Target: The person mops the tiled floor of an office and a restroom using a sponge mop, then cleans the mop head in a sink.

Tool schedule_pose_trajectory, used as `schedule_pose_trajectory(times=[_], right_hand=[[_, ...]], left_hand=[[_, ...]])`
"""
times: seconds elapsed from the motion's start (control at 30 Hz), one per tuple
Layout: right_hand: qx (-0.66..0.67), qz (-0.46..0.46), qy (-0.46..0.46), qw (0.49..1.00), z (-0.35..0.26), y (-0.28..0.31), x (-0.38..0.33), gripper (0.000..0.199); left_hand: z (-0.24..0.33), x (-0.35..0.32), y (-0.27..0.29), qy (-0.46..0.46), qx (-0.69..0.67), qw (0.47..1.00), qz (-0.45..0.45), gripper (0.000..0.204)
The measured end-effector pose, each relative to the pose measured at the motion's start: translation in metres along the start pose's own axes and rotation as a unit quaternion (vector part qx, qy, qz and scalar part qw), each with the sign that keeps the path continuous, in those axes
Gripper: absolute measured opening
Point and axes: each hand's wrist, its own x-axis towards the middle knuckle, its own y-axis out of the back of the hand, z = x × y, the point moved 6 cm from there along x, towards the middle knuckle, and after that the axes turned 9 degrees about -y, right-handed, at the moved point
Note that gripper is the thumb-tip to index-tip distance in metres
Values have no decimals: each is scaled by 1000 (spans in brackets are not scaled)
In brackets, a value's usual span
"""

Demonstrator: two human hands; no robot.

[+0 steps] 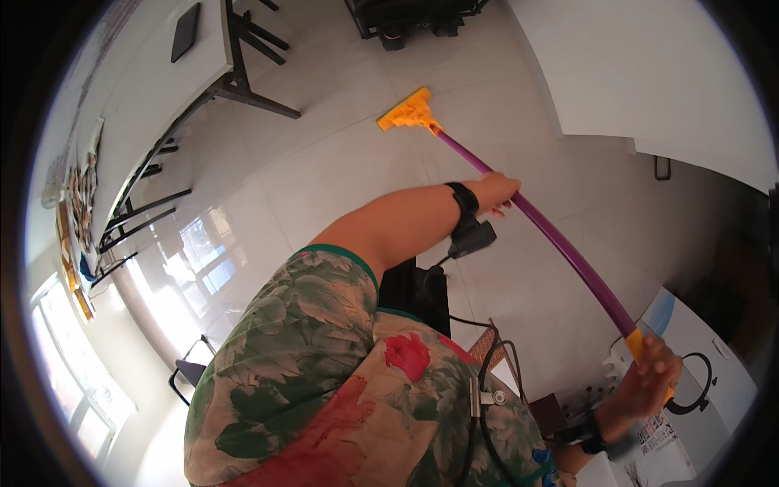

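Gripping the purple mop handle point(552, 235), left hand point(497, 195) fingers wrap mid-shaft; right hand point(649, 377) fingers clasp its yellow end at five o'clock; yellow mop head point(408, 112) lies at eleven o'clock on the floor point(324, 162)

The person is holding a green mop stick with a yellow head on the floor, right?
Not quite. The head view shows the mop stick is purple, not green. The rest is right: the left hand and right hand grip it, and its yellow head rests on the floor.

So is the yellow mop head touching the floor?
Touching. The head view shows the yellow mop head lying flat against the tiled floor, no gap visible.
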Motion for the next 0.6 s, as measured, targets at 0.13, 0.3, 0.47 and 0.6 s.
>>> schedule_pose_trajectory(times=[0.13, 0.3, 0.47, 0.6], right_hand=[[-53, 65, -36, 996, -39, 46, -44, 22], [-99, 124, -50, 986, -74, 59, -80, 23], [-94, 184, 34, 978, -85, 30, -61, 29], [64, 175, 103, 977, -82, 32, -54, 32]], left_hand=[[-31, -15, -92, 25, -19, 996, -86, 25], [-60, -40, -161, 60, -41, 987, -146, 26], [-55, -43, -142, 62, -213, 971, -88, 17], [-30, -70, -110, 61, -276, 959, -25, 15]])
